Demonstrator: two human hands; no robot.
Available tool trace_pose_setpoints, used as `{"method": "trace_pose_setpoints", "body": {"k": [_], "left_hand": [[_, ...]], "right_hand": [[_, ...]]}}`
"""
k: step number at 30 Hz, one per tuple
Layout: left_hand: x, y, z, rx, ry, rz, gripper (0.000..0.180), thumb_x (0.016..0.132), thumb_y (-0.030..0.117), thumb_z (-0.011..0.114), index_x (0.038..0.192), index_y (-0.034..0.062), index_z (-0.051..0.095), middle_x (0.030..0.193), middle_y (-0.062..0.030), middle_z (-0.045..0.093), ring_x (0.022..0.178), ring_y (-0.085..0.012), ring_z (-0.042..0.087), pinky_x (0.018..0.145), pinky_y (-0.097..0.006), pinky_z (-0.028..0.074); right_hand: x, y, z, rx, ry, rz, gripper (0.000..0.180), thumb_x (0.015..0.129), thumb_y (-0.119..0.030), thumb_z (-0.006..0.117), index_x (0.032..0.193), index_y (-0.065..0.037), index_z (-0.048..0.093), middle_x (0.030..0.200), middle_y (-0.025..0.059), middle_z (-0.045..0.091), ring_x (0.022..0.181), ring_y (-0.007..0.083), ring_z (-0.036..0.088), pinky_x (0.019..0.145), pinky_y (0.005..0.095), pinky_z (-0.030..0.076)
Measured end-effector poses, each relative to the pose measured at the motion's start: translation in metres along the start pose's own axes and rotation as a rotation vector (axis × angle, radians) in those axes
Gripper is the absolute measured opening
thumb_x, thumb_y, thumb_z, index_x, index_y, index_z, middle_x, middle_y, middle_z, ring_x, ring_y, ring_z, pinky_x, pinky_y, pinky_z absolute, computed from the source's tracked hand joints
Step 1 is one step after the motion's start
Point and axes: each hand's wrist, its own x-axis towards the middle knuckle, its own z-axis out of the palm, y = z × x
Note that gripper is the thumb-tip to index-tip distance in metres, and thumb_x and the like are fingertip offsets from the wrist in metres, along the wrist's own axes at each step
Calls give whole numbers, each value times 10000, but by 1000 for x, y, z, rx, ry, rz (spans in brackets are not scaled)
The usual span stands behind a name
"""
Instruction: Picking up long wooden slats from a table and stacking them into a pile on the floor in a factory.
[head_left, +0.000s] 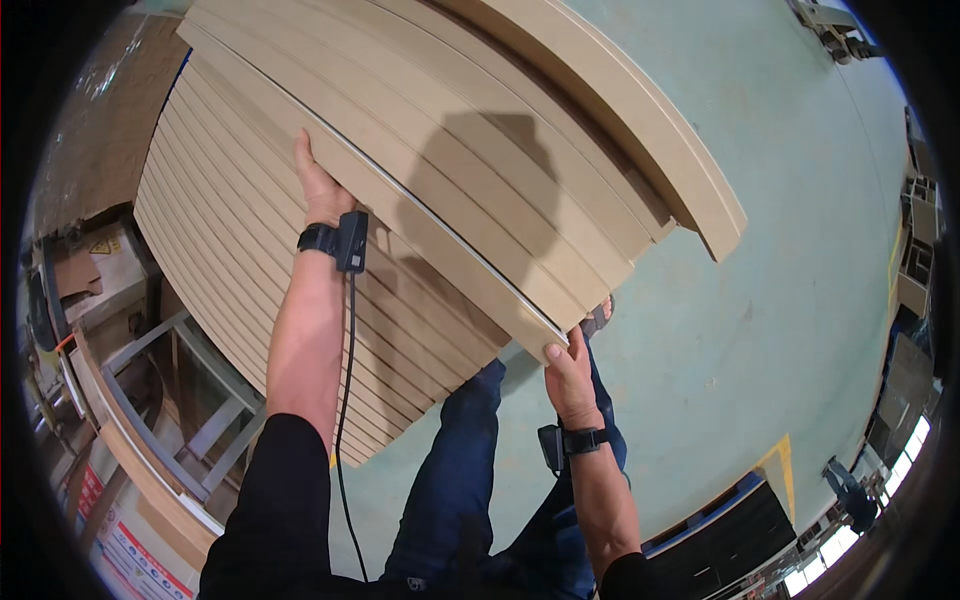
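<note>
A long, narrow tan board [435, 245] with a pale strip along its far edge lies slantwise across the stacked boards. My left hand [322, 195] is at its near edge, thumb up on the face and the other fingers hidden beneath. At the board's right end, my right hand [570, 382] pinches the corner, with its thumb on top and its fingertips partly hidden behind the end. Below and to the left, a stack of similar tan boards [230, 230] shows as many overlapping edges. More tan boards [480, 130] lie beyond the pale strip, under a round shadow.
A curved-looking tan panel [660, 130] juts out at the far right of the stack. Metal framing [215, 430] stands at the left beside a wrapped brown stack [110, 120]. A dark pallet load [725, 540] sits at lower right on the green floor [780, 280].
</note>
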Motion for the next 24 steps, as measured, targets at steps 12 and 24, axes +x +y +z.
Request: {"method": "trace_pose_setpoints", "body": {"k": [12,24], "left_hand": [[14,9,-3,117,-54,0,558,1059,380,322,1430,-36,353,1445,-180,448,1303,-335,470,1117,-453,381],[-10,8,-1,160,-17,-46,788,999,592,336,1500,-15,284,1557,-150,336,1422,-332,329,1186,-449,246]], "right_hand": [[13,-7,20,66,58,1,762,818,-216,610,1494,-53,299,1479,92,403,1396,239,341,1154,378,241],[25,16,-29,318,257,-58,760,1011,-591,314,1575,-114,134,1603,65,248,1445,220,266,1171,421,177]]}}
